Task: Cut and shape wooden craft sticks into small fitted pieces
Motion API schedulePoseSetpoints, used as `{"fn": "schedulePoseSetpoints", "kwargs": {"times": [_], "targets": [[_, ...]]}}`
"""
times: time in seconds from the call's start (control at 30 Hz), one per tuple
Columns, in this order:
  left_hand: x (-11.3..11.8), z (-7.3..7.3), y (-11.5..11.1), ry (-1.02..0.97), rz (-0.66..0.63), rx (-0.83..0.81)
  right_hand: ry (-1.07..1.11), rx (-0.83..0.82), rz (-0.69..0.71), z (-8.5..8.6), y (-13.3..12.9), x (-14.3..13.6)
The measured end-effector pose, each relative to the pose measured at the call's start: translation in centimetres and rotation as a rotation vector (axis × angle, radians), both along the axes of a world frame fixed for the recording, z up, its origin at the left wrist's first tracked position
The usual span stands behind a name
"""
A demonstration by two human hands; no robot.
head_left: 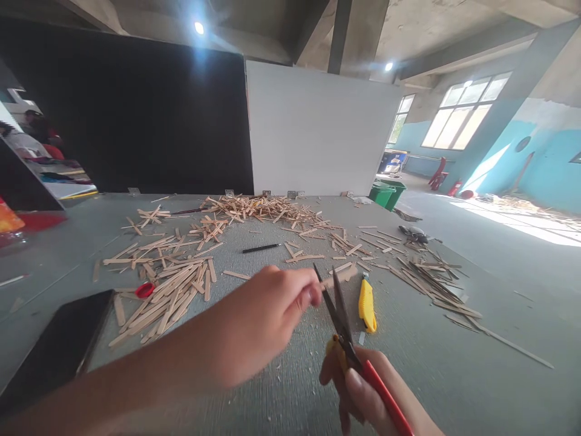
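Observation:
My left hand [267,315] reaches across the middle of the table, its fingers pinched on a flat wooden craft stick [340,276] that looks blurred. The stick passes between the parted blades of a pair of scissors [341,318]. Around the scissors' handles, one red and one yellowish, my right hand [372,387] is closed at the lower right. Just right of the blades lies a yellow utility knife [367,304]. A black pen or pencil [261,248] rests on the table beyond my left hand.
Many loose craft sticks [177,300] spread over the left and back of the table [281,399]. Darker thin strips [431,284] lie at the right. A black phone [54,345] and a red cap [145,290] are at left. Black and white panels [318,130] stand behind.

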State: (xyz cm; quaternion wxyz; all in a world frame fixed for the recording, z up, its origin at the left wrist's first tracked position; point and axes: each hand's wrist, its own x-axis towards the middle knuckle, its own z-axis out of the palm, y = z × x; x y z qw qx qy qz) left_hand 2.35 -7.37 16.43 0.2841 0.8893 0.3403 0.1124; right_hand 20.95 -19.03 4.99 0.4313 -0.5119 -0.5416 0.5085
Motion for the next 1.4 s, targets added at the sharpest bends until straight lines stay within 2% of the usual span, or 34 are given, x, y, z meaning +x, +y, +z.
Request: {"fn": "schedulePoseSetpoints", "kwargs": {"times": [0.1, 0.17, 0.2, 0.33, 0.43, 0.53, 0.6, 0.7, 0.83, 0.93, 1.1, 1.2, 1.27, 1.4], "targets": [[-0.6, 0.9, 2.0, -0.033, 0.112, 0.129, -0.37, 0.042, -0.098, 1.0, 1.7, 1.8], [-1.3, 1.5, 3.6, -0.052, 0.155, 0.137, -0.737, -0.012, -0.178, 0.9, 3.3, 4.0], [-1.7, 1.7, 4.4, -0.044, 0.159, 0.121, -0.929, -0.051, -0.277, 0.6, 4.1, 5.2], [-2.6, 1.6, 7.0, -0.018, 0.169, 0.042, -1.134, -0.095, -0.481, -1.5, 7.1, 9.9], [-2.7, 0.9, 8.0, -0.009, 0.136, -0.048, -1.208, -0.107, -0.516, -2.6, 7.9, 12.2], [-2.5, 0.4, 8.1, -0.004, 0.061, -0.102, -1.273, -0.088, -0.536, -2.7, 7.6, 12.6], [-2.3, 0.3, 7.8, -0.005, 0.008, -0.125, -1.302, -0.01, -0.552, -2.4, 7.2, 11.7], [-1.8, 0.0, 7.1, 0.0, -0.078, -0.182, -1.253, 0.192, -0.473, -1.2, 6.3, 8.7], [-1.1, -0.7, 6.6, -0.011, -0.142, -0.244, -0.988, 0.435, -0.142, 1.0, 5.9, 3.6], [-0.7, -1.3, 6.9, -0.022, -0.139, -0.27, -1.073, 0.486, -0.08, 2.5, 6.8, 1.2], [-0.8, -1.8, 8.5, 0.004, -0.045, -0.237, -1.229, 0.458, -0.087, 4.5, 9.3, 1.8], [-1.2, -2.4, 10.0, 0.121, 0.039, -0.19, -1.256, 0.397, -0.094, 5.0, 10.0, 3.2], [-1.4, -3.3, 10.9, 0.259, 0.077, -0.197, -1.237, 0.354, -0.058, 5.1, 9.9, 3.9], [-1.5, -6.0, 12.6, 0.505, 0.131, -0.259, -1.173, 0.296, 0.033, 5.7, 9.1, 4.8]]}}
